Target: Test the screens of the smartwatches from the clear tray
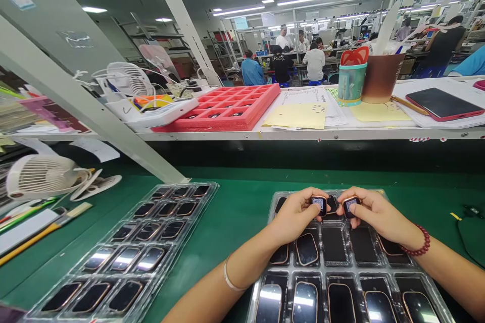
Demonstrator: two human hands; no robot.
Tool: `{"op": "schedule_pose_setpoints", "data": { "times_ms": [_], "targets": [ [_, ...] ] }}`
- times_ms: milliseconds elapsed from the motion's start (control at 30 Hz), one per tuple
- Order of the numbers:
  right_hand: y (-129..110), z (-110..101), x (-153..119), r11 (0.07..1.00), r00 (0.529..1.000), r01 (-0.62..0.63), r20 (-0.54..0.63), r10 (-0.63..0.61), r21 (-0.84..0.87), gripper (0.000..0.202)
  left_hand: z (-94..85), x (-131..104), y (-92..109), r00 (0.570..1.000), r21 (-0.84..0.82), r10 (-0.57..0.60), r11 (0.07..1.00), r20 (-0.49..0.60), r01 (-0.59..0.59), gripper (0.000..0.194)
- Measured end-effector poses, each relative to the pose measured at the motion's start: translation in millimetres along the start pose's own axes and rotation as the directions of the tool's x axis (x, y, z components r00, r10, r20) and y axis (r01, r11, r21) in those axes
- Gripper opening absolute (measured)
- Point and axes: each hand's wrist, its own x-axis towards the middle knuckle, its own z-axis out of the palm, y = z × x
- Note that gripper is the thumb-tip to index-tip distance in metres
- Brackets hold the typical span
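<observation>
A: Recording hands first. State?
B: The left hand (301, 214) is closing thumb and fingers around a first watch (318, 205). The right hand (369, 210) is gripping a second watch (350, 207) in the same manner.
A: Screens?
B: Both are showing a pale, square, code-like pattern and are facing the wearer. The thumbs are overlapping the faces in part.
A: Position of the two watches?
B: They are sitting side by side, apart, above the far part of a clear tray (322, 269). More dark-faced watches are lying in its pockets.
A: Left of that?
B: A second clear tray (171, 262) is resting on the green work surface (227, 217), with rows of watches lying in it. A white fan (45, 176) is standing beyond, near the left edge.
A: Shelf?
B: It is carrying a red foam tray (261, 106) and, farther right, a phone (443, 102).
A: Wrists?
B: The right is wearing a dark red bead bracelet (422, 242); the left, a pale bangle (227, 275).
</observation>
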Motion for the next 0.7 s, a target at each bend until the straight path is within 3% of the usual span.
{"op": "schedule_pose_setpoints", "data": {
  "times_ms": [700],
  "targets": [
    [1.3, 0.0, -2.3, 0.999, 1.0, 0.013, 0.012, -0.012, -0.041, 0.029, 0.9, 0.9, -4.2, 1.0, 0.011, 0.0, 1.0, 0.017, 0.0, 0.025]
  ]
}}
